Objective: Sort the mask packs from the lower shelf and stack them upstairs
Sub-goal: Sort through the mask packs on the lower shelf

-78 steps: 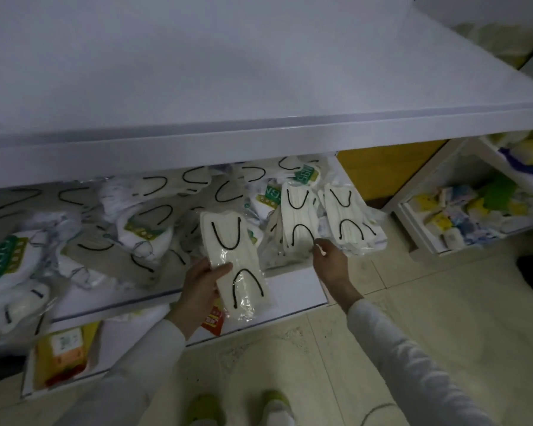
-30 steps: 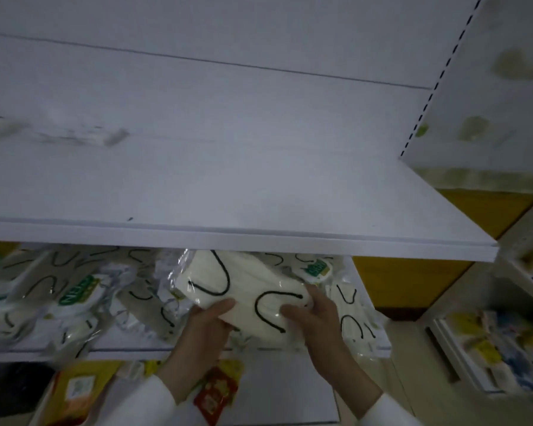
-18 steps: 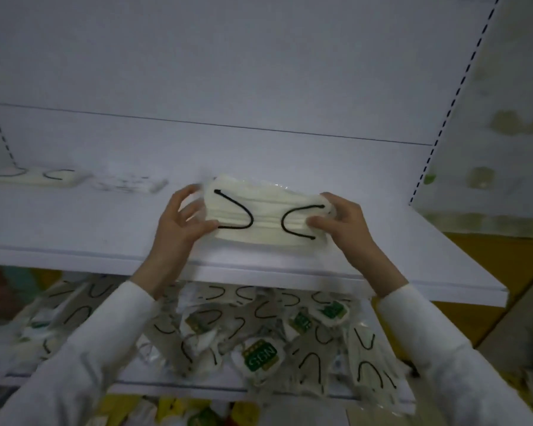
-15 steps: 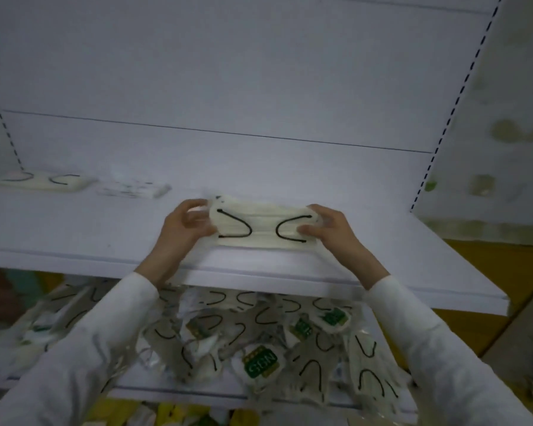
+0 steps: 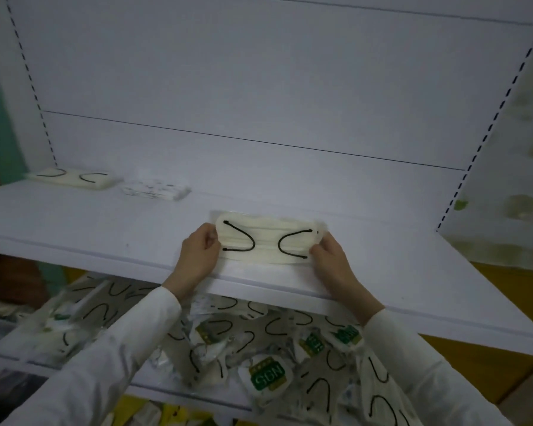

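Note:
A cream mask pack (image 5: 266, 241) with black ear loops lies flat on the white upper shelf (image 5: 105, 222), close to its front edge. My left hand (image 5: 197, 256) pinches the pack's left end and my right hand (image 5: 331, 259) pinches its right end. Two more packs sit at the shelf's back left: a cream one with black loops (image 5: 71, 178) and a white patterned one (image 5: 156, 190). Below, the lower shelf (image 5: 154, 392) holds a loose heap of several mask packs (image 5: 268, 358), some with green labels.
A white back panel (image 5: 259, 87) with dashed slot rails closes the shelf behind. A white side panel (image 5: 511, 149) rises at the right. Yellow and red packets (image 5: 142, 415) show under the lower shelf. An orange surface (image 5: 490, 364) lies at the right.
Both hands lifted the cream pack from the lower shelf up onto the upper shelf and lowered it flat near the front edge; they still hold its ends.

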{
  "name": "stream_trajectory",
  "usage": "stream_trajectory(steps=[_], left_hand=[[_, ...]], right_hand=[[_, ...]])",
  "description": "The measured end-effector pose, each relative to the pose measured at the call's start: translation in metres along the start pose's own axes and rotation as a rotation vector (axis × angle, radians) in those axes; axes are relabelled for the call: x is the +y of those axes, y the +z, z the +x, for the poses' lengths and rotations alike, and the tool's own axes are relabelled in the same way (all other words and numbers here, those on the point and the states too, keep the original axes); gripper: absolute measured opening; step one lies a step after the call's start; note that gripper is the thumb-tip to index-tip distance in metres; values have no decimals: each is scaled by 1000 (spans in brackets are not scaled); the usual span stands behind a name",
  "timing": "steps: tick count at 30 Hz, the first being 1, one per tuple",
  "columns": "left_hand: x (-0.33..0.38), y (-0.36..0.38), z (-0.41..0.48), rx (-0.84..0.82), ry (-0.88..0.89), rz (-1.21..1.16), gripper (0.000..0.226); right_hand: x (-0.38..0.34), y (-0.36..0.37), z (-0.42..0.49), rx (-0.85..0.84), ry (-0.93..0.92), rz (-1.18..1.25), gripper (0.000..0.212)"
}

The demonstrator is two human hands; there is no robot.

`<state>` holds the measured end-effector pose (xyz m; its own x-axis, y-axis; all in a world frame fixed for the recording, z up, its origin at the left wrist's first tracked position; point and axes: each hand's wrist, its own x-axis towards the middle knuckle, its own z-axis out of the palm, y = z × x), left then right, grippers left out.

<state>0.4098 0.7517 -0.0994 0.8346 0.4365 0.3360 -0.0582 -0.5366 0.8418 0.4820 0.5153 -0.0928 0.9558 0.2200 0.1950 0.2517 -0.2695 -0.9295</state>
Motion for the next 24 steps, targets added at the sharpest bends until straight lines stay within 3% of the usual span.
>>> stream_trajectory(steps=[5, 13, 18, 24], left_hand=[[-21, -50, 3, 76, -7, 91, 10], [-71, -199, 3, 251, -22, 63, 10], [-115, -303, 10, 316, -64, -27, 21], [-159, -384, 36, 346, 13, 1, 47]], right_hand=[[-23, 42, 4, -155, -74, -344, 28], [-94, 174, 4, -60, -240, -307, 8], [-132, 275, 2, -88, -246, -238, 7], [-164, 371, 16, -152, -212, -238, 7]])
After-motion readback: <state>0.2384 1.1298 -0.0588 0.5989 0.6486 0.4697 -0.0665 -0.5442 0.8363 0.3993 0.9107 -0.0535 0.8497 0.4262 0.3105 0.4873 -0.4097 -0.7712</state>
